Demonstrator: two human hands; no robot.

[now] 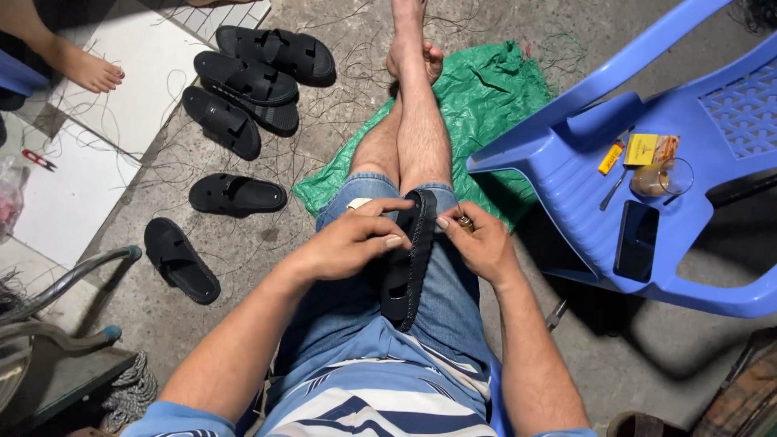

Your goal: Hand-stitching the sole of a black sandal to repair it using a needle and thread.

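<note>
Black sandal: on lap, edge-up, between both hands.
Left hand: fingers clamped over sole rim; keep it steady.
Right hand: fingertips pinched on small brassy tool beside rim; work close.

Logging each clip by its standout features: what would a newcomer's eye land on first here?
First, the black sandal held on the person's lap, the left hand gripping its side while the right hand pinches a small tool at its edge. Next, the loose black sandals scattered on the floor at upper left, and the blue plastic chair at right carrying a phone and a glass.
</note>
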